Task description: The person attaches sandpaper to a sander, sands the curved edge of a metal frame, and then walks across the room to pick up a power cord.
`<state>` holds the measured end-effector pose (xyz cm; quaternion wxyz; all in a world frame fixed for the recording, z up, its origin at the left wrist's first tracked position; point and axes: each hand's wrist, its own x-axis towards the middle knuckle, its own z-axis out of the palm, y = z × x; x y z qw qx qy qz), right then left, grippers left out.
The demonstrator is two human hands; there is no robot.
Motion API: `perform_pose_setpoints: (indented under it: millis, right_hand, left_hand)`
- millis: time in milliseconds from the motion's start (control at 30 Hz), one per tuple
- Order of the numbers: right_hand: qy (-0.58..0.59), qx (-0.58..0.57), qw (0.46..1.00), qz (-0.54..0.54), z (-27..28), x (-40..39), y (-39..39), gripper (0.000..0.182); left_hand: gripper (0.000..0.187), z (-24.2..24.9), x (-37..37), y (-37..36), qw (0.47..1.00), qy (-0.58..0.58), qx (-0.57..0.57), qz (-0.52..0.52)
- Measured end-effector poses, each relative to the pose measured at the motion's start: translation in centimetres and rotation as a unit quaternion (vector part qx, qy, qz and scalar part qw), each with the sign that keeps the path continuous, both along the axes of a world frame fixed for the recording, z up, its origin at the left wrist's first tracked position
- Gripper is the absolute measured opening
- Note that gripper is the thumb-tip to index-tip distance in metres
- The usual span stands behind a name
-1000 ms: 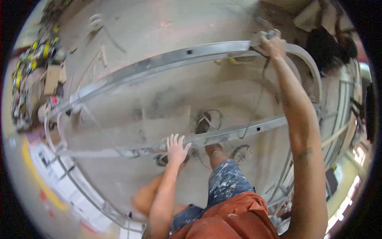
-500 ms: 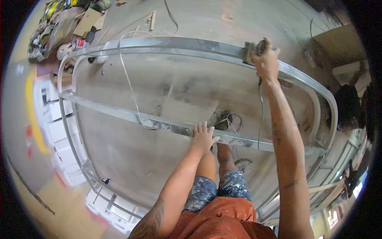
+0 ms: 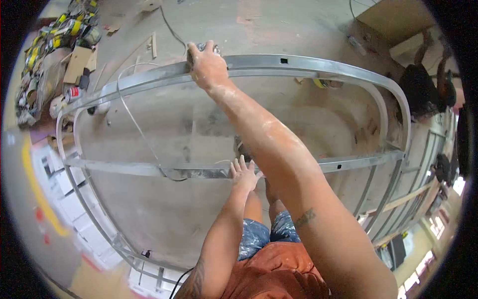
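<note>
A large metal tube frame (image 3: 323, 67) with rounded corners stretches in front of me. My right hand (image 3: 210, 67) reaches out to its far rail, closed over a small power sander (image 3: 216, 50) that is mostly hidden under the fingers. My left hand (image 3: 244, 174) lies with fingers spread on the dusty middle rail (image 3: 134, 168), close to my body. A pale cord (image 3: 133, 117) loops over the frame, left of both hands. My right forearm hides part of the middle rail.
Paint cans and scraps (image 3: 55, 55) are heaped at the far left. White boxes (image 3: 74, 192) stand along the left side. A brown board (image 3: 396, 20) lies at the far right, near a dark-clothed person (image 3: 423, 89). More metal framing (image 3: 423, 164) is at the right.
My right hand has slid the sander left along the far rail, from its right part to left of the middle. My left hand stays on the middle rail. The view has shifted slightly.
</note>
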<state>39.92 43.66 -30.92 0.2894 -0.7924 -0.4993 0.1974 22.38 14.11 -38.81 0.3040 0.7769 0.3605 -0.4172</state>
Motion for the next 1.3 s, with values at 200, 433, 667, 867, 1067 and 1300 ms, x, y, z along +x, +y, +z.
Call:
perform_pose_setpoints:
  millis: [200,433,667,867,1067,1300]
  right_hand:
    - [0.020,-0.033,0.999,-0.020,1.1,4.3,-5.7,0.040]
    - [-0.018,-0.091,0.986,-0.136,1.3,14.8,-15.6,0.070]
    - [-0.099,-0.114,0.952,-0.266,-1.0,27.4,-23.6,0.074]
    - [-0.097,-0.153,0.933,-0.310,-3.2,37.4,-28.4,0.081]
    - [-0.093,-0.129,0.932,-0.326,-4.8,46.1,-33.1,0.085]
    - [-0.144,-0.182,0.908,-0.350,-4.9,58.5,-39.7,0.084]
  left_hand:
    - [0.076,0.7,0.8,0.4,0.999,0.034,-0.012,0.013]
    - [0.079,0.5,0.7,0.1,0.998,0.011,-0.013,0.053]
    - [0.079,0.3,1.3,0.3,0.998,0.054,-0.033,0.032]
    - [0.080,0.1,1.0,0.2,0.998,0.034,-0.011,0.059]
    - [0.083,-0.6,0.8,-0.3,0.998,0.056,0.014,0.037]
    - [0.085,0.0,2.2,0.0,0.997,0.069,0.017,0.010]
